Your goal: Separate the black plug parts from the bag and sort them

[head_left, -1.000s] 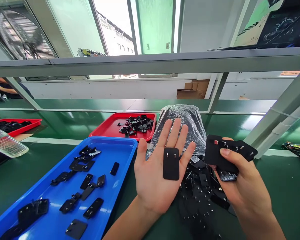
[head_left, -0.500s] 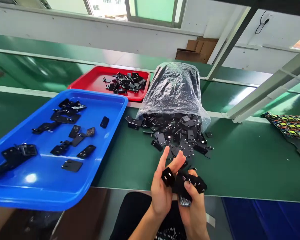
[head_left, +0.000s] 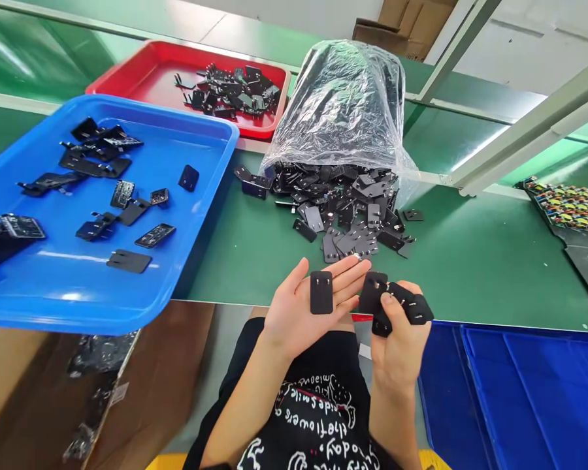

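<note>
My left hand (head_left: 294,313) is palm up with its fingers stretched out flat. A black two-pin plug plate (head_left: 321,293) with rounded corners lies on that palm, its small metal pins facing up. Just to the right, my right hand (head_left: 402,326) is closed round several more black plug plates (head_left: 374,292), fanned out, with the thumb pressing on top. Part of this bunch is hidden by the fingers. Beyond the hands, a heap of similar black plates (head_left: 343,212) spills from the mouth of a clear plastic bag (head_left: 345,104) on the green table (head_left: 470,261).
On the left a blue tray (head_left: 196,134) holds scattered black plates and dark circuit boards. Behind it a red tray (head_left: 142,75) carries a pile of black parts. Bundled coloured wires (head_left: 568,202) lie at the far right, and blue bins (head_left: 534,391) are below the table.
The view has tipped downward. My left hand has turned flat, and the plate shows face up on the palm. My right hand has shifted slightly right with its bunch of plates.
</note>
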The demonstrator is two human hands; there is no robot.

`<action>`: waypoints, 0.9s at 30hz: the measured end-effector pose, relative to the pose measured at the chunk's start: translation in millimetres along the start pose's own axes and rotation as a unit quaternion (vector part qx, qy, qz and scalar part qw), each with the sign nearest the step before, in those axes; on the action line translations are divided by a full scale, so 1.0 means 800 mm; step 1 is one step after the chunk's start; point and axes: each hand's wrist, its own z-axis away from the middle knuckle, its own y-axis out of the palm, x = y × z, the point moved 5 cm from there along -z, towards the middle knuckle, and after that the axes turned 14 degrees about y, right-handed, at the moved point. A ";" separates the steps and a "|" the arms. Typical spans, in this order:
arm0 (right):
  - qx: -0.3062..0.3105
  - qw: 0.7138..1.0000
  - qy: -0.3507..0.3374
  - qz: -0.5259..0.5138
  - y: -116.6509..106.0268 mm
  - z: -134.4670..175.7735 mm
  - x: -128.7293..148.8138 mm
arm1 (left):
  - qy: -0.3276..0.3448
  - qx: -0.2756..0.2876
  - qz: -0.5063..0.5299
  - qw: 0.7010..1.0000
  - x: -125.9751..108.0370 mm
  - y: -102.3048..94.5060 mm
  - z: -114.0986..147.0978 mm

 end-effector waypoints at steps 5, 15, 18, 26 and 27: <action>-0.063 0.990 -0.096 0.088 -0.006 0.011 0.003 | -0.002 0.034 0.017 0.999 0.003 0.006 0.004; -0.068 0.956 -0.147 0.244 0.001 0.018 0.015 | -0.017 -0.005 -0.004 1.000 0.021 -0.006 -0.001; -0.091 0.973 -0.140 0.159 -0.009 0.010 0.019 | -0.028 0.015 0.015 0.999 0.019 -0.005 -0.001; 0.092 0.971 0.140 -0.168 -0.036 -0.043 0.005 | -0.013 0.061 0.026 0.998 0.007 0.001 0.003; 0.102 0.964 0.158 -0.188 -0.039 -0.046 0.005 | -0.009 0.067 0.028 0.997 0.006 0.002 0.003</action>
